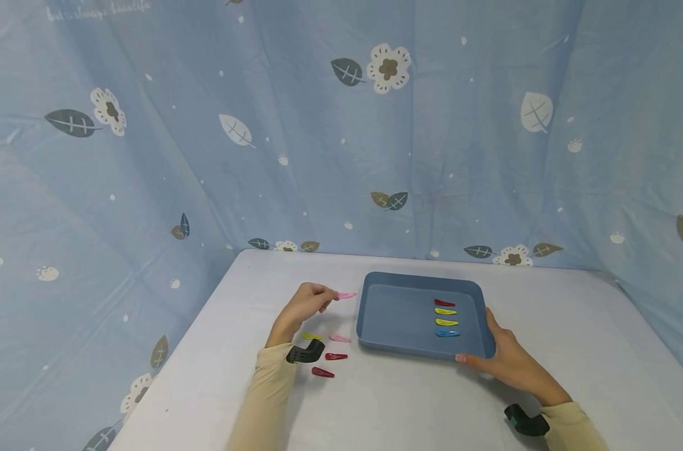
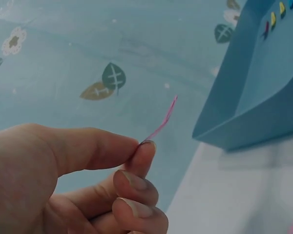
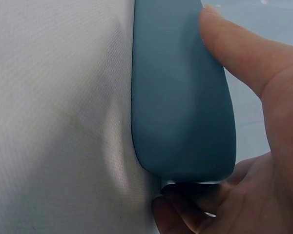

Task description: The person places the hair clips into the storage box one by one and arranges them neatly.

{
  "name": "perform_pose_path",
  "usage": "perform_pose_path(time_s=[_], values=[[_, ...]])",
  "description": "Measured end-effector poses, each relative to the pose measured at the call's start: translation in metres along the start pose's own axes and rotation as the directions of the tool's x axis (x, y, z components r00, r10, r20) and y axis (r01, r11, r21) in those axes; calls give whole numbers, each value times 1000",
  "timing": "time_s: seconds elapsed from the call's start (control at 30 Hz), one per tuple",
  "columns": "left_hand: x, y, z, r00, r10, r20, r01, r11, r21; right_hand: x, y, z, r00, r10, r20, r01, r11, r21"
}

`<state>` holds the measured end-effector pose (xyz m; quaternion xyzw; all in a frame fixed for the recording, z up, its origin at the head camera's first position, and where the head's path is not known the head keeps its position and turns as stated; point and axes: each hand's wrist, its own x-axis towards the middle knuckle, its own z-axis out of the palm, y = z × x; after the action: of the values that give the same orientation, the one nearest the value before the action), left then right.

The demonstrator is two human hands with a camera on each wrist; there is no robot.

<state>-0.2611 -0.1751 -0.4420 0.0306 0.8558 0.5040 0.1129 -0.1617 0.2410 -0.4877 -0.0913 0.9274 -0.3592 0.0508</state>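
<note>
Between thumb and index finger my left hand [image 1: 309, 304] pinches a bright pink snap hair clip [image 1: 346, 295], just left of the tray. The left wrist view shows that pink clip [image 2: 167, 119] edge-on, its tip pointing up and away from the fingers. My right hand [image 1: 513, 360] grips the near right corner of the blue tray [image 1: 398, 316], thumb on the front rim and fingers along the right side. Inside the tray lie a red clip [image 1: 445, 303], two yellow clips [image 1: 446, 322] and a blue clip [image 1: 447, 333], in a column on the right.
Left of the tray on the white table [image 1: 398, 401] lie a yellow clip [image 1: 311, 336], a pale pink clip [image 1: 339, 338] and two red clips [image 1: 336, 356]. A blue patterned curtain [image 1: 319, 138] hangs behind the table and along its left side.
</note>
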Motion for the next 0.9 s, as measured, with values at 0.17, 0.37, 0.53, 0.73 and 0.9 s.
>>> perform_pose_path(time_s=[0.17,0.37,0.53,0.73,0.9], values=[[2,4,5,1000,17,14,-17,999,-27,-1,-1,0,999,32,11,-32,999,-8],[4,10,10,1000,6,11,-6,998,-56,-1,-1,0,999,37,14,-37,999,-13],[3,16,14,998,36,53,-29,993,-118,-1,-2,0,1000,29,9,-29,1000,-12],[3,22,19,993,79,84,-65,986,-157,-1,-3,-1,1000,24,6,-24,1000,-9],[7,27,25,988,109,110,-89,981,-174,-1,-3,-1,999,37,13,-37,999,-10]])
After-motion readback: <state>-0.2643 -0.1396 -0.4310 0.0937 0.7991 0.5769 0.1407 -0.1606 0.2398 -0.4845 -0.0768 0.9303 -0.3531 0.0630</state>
